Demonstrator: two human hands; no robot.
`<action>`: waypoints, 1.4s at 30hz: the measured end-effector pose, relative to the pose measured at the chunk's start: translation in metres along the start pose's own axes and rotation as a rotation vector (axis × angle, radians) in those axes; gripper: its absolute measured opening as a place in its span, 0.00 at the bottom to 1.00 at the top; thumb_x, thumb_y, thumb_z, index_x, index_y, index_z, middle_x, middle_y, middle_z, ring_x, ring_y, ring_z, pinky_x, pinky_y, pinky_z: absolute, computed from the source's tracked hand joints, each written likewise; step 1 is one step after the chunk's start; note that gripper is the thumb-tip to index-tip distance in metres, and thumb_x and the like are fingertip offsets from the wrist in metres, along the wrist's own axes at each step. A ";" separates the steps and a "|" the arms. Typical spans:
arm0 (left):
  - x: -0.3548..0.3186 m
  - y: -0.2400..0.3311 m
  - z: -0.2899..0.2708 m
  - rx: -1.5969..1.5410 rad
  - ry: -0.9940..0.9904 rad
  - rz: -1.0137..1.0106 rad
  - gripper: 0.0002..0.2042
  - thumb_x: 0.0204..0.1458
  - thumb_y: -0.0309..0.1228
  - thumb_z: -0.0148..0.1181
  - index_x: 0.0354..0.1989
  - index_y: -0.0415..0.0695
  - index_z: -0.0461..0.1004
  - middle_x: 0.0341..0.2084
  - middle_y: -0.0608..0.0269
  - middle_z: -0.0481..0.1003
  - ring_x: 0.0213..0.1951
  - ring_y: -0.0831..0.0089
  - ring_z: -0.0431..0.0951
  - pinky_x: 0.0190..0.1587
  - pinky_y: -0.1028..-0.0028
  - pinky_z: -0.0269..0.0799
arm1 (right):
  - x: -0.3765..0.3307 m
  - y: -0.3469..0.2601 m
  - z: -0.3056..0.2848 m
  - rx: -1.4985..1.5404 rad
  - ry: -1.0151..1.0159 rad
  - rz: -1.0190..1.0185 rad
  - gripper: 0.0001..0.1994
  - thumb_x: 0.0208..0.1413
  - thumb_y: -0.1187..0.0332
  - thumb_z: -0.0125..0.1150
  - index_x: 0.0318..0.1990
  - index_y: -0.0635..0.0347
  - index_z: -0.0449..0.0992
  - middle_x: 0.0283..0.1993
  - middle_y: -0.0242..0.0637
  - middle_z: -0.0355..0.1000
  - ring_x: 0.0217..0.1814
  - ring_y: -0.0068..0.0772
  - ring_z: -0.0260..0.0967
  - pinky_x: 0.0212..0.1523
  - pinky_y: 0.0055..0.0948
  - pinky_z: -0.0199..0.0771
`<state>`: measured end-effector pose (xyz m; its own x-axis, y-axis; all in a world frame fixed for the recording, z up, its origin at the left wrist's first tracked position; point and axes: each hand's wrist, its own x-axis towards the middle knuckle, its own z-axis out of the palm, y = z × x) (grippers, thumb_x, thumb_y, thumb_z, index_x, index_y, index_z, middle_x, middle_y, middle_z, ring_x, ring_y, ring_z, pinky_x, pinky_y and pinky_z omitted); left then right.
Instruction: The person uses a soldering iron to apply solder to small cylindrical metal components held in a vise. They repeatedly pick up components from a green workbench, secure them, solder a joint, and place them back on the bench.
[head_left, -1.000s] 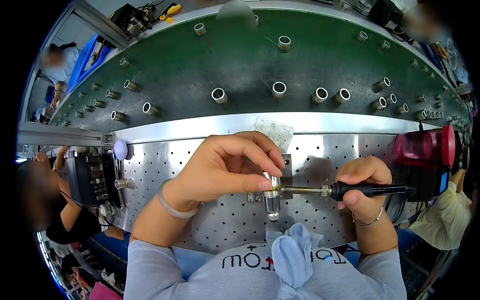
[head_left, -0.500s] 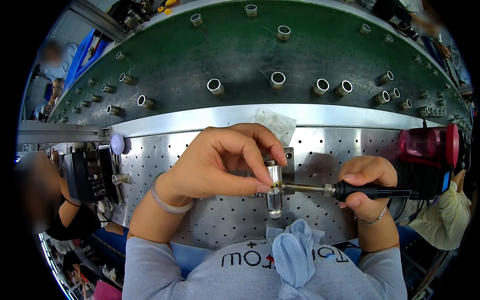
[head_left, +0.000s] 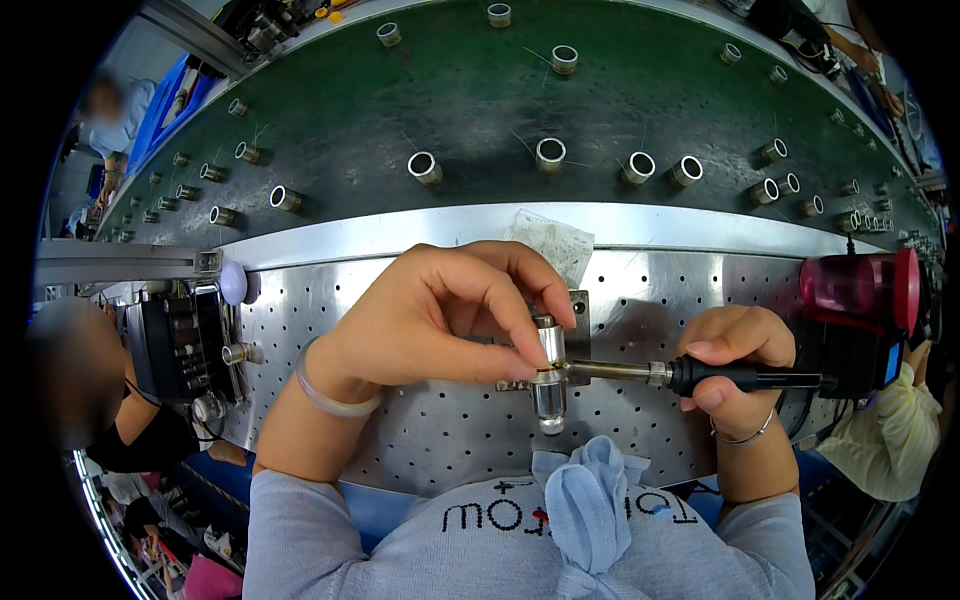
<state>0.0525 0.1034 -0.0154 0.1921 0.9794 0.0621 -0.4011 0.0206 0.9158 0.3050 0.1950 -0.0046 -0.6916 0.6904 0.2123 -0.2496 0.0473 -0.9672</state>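
My left hand [head_left: 445, 310] pinches the upper part of a shiny metal cylinder [head_left: 550, 397] between thumb and fingers, over a perforated metal worktop. The cylinder stands lengthwise toward me, with a rounded bright end nearest my body. From the right, my right hand [head_left: 745, 345] grips the black handle of a soldering iron [head_left: 620, 371]. Its metal shaft points left, and the tip meets the cylinder around its middle, just by my left thumb. The exact contact spot is too small to make out. Behind the cylinder sits a small metal fixture [head_left: 579, 312], partly hidden by my left fingers.
Beyond the worktop [head_left: 420, 430] runs a green conveyor belt [head_left: 480, 100] carrying several short metal tubes [head_left: 550, 155]. A grubby sheet [head_left: 555, 245] lies at the worktop's far edge. A pink container [head_left: 850, 290] stands right, a black device [head_left: 165, 345] left. Other people sit on both sides.
Both hands, the cylinder and the soldering iron hold nearly the same place, with the tip still against the cylinder. Several tubes on the belt appear slightly further left and up.
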 end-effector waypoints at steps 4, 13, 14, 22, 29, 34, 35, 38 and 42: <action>0.001 0.004 0.003 -0.132 0.077 -0.183 0.13 0.39 0.18 0.63 0.37 0.34 0.75 0.37 0.49 0.73 0.41 0.65 0.74 0.44 0.73 0.70 | -0.001 0.000 -0.001 -0.015 0.004 0.003 0.12 0.34 0.78 0.70 0.30 0.65 0.74 0.27 0.39 0.72 0.25 0.30 0.70 0.26 0.24 0.68; 0.001 0.003 0.001 -0.122 0.054 -0.232 0.14 0.40 0.18 0.62 0.40 0.33 0.74 0.37 0.51 0.73 0.41 0.65 0.74 0.45 0.73 0.71 | 0.000 0.000 -0.002 -0.017 -0.010 -0.019 0.14 0.33 0.78 0.71 0.31 0.65 0.74 0.26 0.39 0.72 0.24 0.30 0.70 0.26 0.23 0.68; 0.002 0.003 0.002 -0.123 0.054 -0.229 0.14 0.40 0.18 0.62 0.39 0.33 0.74 0.37 0.51 0.73 0.41 0.65 0.74 0.45 0.73 0.71 | 0.000 0.001 -0.002 -0.016 -0.013 -0.021 0.14 0.33 0.78 0.71 0.31 0.65 0.74 0.26 0.39 0.72 0.24 0.29 0.70 0.26 0.23 0.68; 0.002 0.010 0.005 -0.056 0.076 -0.248 0.16 0.37 0.17 0.64 0.39 0.33 0.74 0.37 0.51 0.73 0.41 0.67 0.75 0.43 0.74 0.73 | 0.001 -0.001 -0.001 -0.018 -0.016 -0.016 0.13 0.34 0.79 0.69 0.31 0.64 0.74 0.26 0.39 0.72 0.23 0.29 0.69 0.25 0.23 0.67; 0.005 0.010 0.006 -0.074 0.080 -0.297 0.19 0.35 0.17 0.67 0.40 0.32 0.73 0.38 0.51 0.73 0.40 0.69 0.75 0.41 0.77 0.76 | 0.000 -0.003 -0.003 0.001 0.029 -0.026 0.10 0.38 0.77 0.68 0.29 0.65 0.72 0.23 0.38 0.70 0.21 0.27 0.67 0.23 0.22 0.64; 0.006 0.001 0.003 -0.078 0.058 -0.221 0.22 0.36 0.21 0.68 0.44 0.33 0.72 0.38 0.53 0.73 0.40 0.71 0.75 0.40 0.78 0.74 | 0.002 -0.004 -0.007 0.132 0.091 -0.001 0.11 0.41 0.75 0.67 0.29 0.65 0.69 0.21 0.38 0.69 0.17 0.23 0.65 0.21 0.20 0.63; 0.007 0.001 0.002 -0.042 0.060 -0.194 0.23 0.36 0.22 0.68 0.44 0.33 0.72 0.37 0.53 0.74 0.40 0.71 0.75 0.40 0.79 0.74 | 0.002 -0.004 -0.007 0.106 0.081 -0.015 0.12 0.41 0.75 0.68 0.30 0.65 0.69 0.21 0.38 0.69 0.16 0.22 0.65 0.20 0.19 0.64; 0.005 0.003 -0.003 -0.074 0.042 -0.217 0.25 0.36 0.25 0.69 0.46 0.32 0.71 0.36 0.56 0.74 0.40 0.72 0.74 0.39 0.81 0.72 | 0.002 -0.002 -0.007 0.112 0.078 -0.019 0.11 0.41 0.74 0.68 0.30 0.65 0.69 0.21 0.38 0.69 0.16 0.22 0.65 0.20 0.19 0.63; 0.004 0.004 0.001 -0.089 0.047 -0.354 0.24 0.37 0.27 0.69 0.45 0.31 0.72 0.33 0.59 0.74 0.37 0.75 0.73 0.39 0.83 0.70 | -0.001 -0.004 -0.008 0.099 0.080 0.039 0.12 0.40 0.74 0.69 0.30 0.65 0.70 0.23 0.39 0.70 0.20 0.23 0.66 0.22 0.19 0.64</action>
<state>0.0526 0.1073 -0.0115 0.2923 0.9166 -0.2729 -0.3943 0.3755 0.8388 0.3116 0.2002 -0.0024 -0.6470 0.7457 0.1593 -0.2918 -0.0491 -0.9552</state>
